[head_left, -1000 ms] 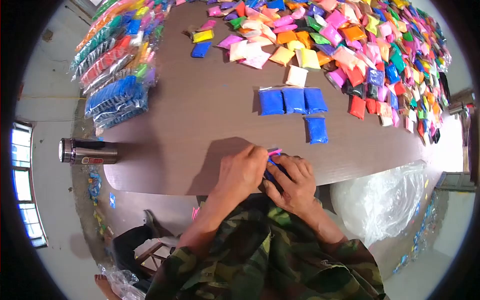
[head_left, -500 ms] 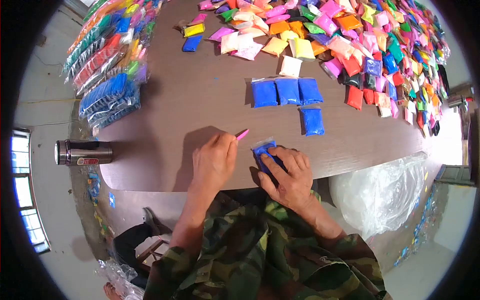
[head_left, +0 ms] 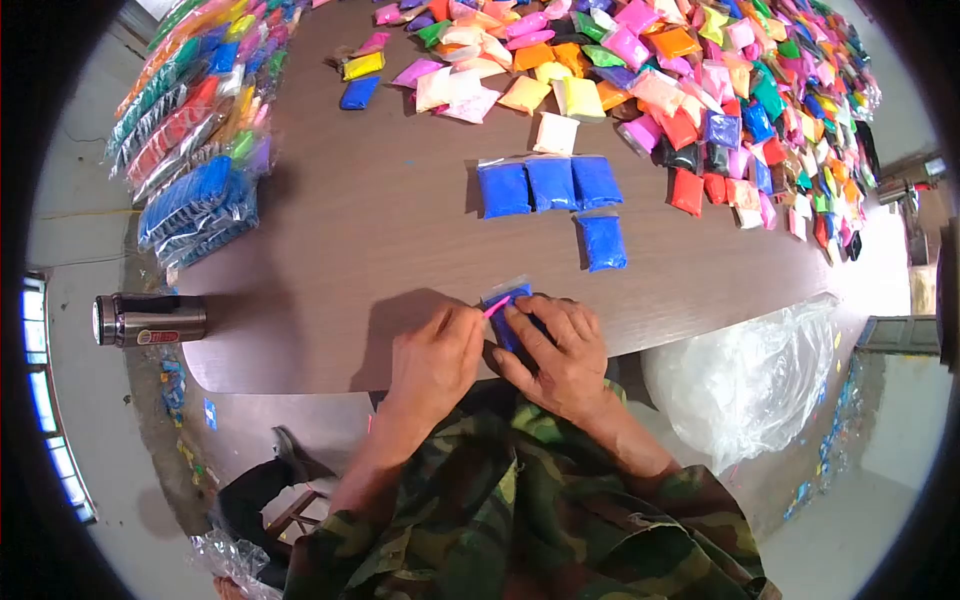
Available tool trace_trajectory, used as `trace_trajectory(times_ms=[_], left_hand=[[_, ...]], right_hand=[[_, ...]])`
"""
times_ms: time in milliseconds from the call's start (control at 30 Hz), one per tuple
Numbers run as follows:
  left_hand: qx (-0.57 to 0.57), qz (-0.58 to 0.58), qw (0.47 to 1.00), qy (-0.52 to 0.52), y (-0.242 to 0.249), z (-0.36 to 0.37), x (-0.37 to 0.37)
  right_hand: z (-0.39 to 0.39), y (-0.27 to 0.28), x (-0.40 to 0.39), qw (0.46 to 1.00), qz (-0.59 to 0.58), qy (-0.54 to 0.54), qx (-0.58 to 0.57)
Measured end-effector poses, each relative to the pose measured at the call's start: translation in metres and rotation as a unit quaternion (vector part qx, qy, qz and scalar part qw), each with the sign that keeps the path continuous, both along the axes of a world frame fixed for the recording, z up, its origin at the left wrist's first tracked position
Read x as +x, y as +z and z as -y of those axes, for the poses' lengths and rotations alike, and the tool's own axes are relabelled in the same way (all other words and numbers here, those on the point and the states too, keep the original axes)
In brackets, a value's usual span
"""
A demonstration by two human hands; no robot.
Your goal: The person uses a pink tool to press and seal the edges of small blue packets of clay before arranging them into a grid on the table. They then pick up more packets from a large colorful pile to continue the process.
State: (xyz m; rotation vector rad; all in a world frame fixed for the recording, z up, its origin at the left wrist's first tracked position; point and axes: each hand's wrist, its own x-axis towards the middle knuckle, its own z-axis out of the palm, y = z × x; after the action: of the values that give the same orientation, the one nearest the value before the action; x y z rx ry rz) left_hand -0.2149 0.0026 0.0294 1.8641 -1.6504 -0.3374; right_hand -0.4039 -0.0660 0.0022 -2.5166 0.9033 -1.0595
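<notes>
Pink stick point(head_left: 496, 306) back at blue packet point(head_left: 508, 312), each pinched in fingers point(head_left: 470, 322).

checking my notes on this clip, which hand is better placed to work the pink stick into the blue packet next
Left. The left hand already pinches the pink stick, its tip at the blue packet. The right hand lies flat over the packet, pinning it to the table, so it is likely busy.

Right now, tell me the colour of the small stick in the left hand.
Pink; the stick shows best in the head view.
</notes>
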Motion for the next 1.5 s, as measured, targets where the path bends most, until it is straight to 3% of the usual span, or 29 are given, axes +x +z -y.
trace_trajectory(times_ms=[100, 200, 300, 433, 600, 700, 767, 867, 1100, 1500], left_hand=[[-0.007, 0.022, 0.999, 0.046, -0.008, 0.004, 0.014], [-0.003, -0.031, 0.996, 0.080, -0.001, 0.005, 0.018], [-0.007, -0.034, 0.999, -0.005, -0.002, -0.010, -0.001], [0.011, 0.064, 0.996, 0.058, -0.010, -0.006, 0.011], [-0.032, -0.032, 0.997, 0.055, 0.002, -0.007, 0.010], [-0.022, 0.024, 0.999, 0.014, -0.010, -0.010, 0.000], [-0.036, 0.028, 0.997, 0.061, -0.023, -0.005, 0.014], [-0.074, -0.033, 0.991, 0.103, -0.028, 0.004, 0.032], [-0.115, -0.023, 0.988, 0.105, -0.033, 0.003, 0.030], [-0.110, -0.038, 0.986, 0.120, -0.037, 0.003, 0.029]], right_hand=[[-0.002, 0.002, -0.003, 1.000, 0.003, 0.011, 0.015], [0.000, -0.004, -0.007, 1.000, 0.009, 0.020, 0.016], [-0.002, -0.005, -0.005, 1.000, 0.012, 0.010, 0.017], [-0.002, 0.000, -0.006, 1.000, -0.005, 0.006, 0.012], [0.000, 0.008, -0.010, 0.999, -0.011, 0.029, 0.034], [0.001, 0.006, -0.013, 0.998, -0.006, 0.045, 0.040], [0.001, 0.004, -0.014, 0.998, -0.004, 0.047, 0.039], [0.001, 0.008, -0.014, 0.999, -0.034, -0.010, 0.011], [0.051, 0.013, -0.024, 0.990, -0.075, -0.070, -0.100], [0.084, 0.009, -0.067, 0.989, -0.055, -0.092, -0.104]])
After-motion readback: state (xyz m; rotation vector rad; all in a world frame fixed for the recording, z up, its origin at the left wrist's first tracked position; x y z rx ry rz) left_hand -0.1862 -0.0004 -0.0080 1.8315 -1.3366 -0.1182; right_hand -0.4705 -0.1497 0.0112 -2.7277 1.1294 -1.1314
